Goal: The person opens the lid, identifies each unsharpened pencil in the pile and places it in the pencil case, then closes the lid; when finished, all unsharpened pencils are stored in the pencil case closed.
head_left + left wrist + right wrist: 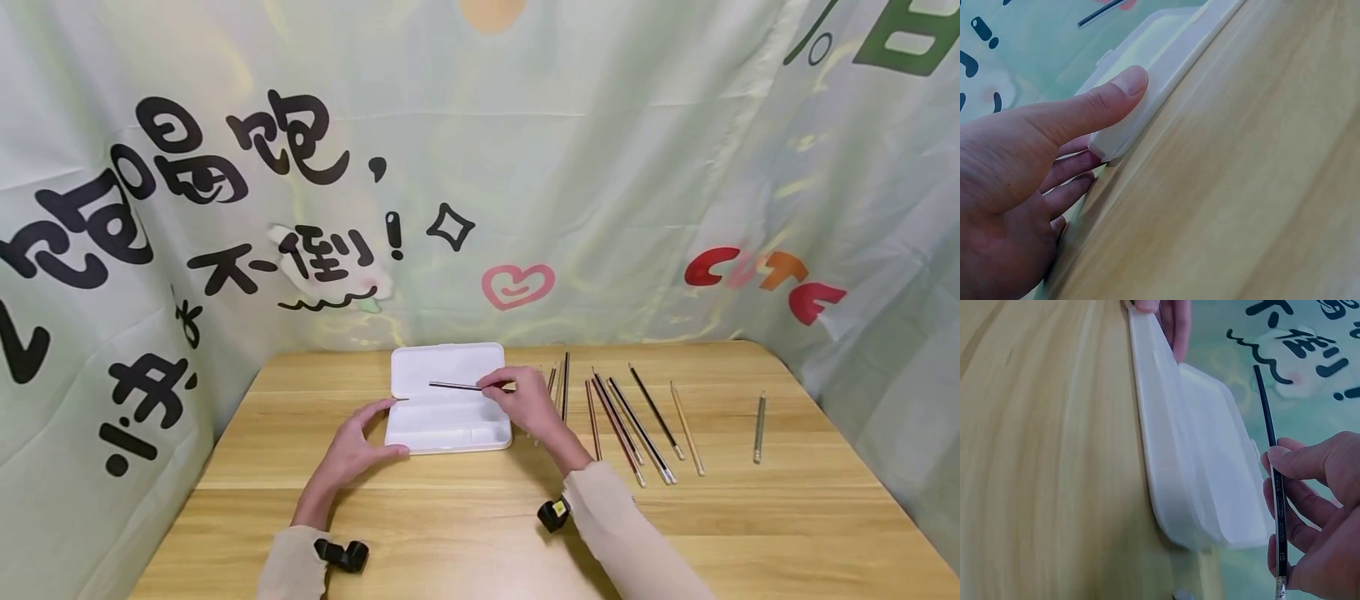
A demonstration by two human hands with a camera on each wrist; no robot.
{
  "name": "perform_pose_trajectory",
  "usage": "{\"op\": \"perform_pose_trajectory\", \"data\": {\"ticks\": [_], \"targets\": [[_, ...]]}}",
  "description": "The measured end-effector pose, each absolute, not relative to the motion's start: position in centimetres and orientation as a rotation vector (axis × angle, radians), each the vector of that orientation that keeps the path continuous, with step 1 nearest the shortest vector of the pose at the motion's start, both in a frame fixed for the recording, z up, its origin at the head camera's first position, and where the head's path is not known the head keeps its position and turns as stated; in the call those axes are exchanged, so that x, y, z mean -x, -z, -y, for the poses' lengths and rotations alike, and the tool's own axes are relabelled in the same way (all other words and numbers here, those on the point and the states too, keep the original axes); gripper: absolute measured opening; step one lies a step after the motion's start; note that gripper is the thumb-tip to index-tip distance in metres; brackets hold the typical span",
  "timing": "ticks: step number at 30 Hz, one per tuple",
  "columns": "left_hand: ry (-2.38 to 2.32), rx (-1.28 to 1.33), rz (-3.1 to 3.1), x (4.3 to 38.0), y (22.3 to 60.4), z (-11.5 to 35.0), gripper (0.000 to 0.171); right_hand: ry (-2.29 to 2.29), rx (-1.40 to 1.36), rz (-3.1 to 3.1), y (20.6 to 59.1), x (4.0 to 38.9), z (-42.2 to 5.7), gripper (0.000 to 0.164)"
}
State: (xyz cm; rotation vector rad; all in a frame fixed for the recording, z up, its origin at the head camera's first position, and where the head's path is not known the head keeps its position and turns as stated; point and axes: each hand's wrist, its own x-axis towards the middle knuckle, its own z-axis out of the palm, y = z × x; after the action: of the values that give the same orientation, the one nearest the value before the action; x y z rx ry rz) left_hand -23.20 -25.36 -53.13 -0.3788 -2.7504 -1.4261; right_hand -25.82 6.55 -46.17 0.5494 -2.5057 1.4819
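A white plastic pencil case [448, 425] lies on the table, its lid [448, 367] folded back toward the curtain. Its lower tray has molded compartments. My left hand [356, 446] is at the case's left end, thumb resting on the front edge and the other fingers extended along the left side. My right hand [525, 400] pinches a dark pencil [1279, 512] between thumb and fingers, above the case. In the right wrist view the pencil's silver ferrule points down past the palm, and its dark end sticks out beyond the fingertips.
To the right of the case several pencils [622, 429] lie loosely in a row, dark, reddish and wood-colored, some behind my right forearm. A greyish pencil [760, 429] lies apart farther right. A printed curtain [600, 183] hangs behind the wooden table [450, 533].
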Motion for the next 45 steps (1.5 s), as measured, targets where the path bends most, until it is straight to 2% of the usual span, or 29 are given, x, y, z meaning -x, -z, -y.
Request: {"op": "perform_pose_trajectory", "data": {"ticks": [11,23,37,45], "targets": [[1.437,0.349,2.750,23.2,53.0,25.4,0.090,-1.457,-0.653,2.607,48.1,26.0,-1.7,0.011],[1.473,0.327,2.766,23.0,52.7,25.2,0.091,-1.305,-0.653,2.663,49.5,26.2,-0.1,0.010],[1.456,0.324,2.781,23.2,52.7,25.2,0.091,-1.341,-0.657,2.691,49.3,26.0,-0.5,0.011],[1.461,0.346,2.763,23.1,52.7,25.2,0.091,-1.483,-0.583,2.654,47.5,25.0,-3.9,0.011]]}}
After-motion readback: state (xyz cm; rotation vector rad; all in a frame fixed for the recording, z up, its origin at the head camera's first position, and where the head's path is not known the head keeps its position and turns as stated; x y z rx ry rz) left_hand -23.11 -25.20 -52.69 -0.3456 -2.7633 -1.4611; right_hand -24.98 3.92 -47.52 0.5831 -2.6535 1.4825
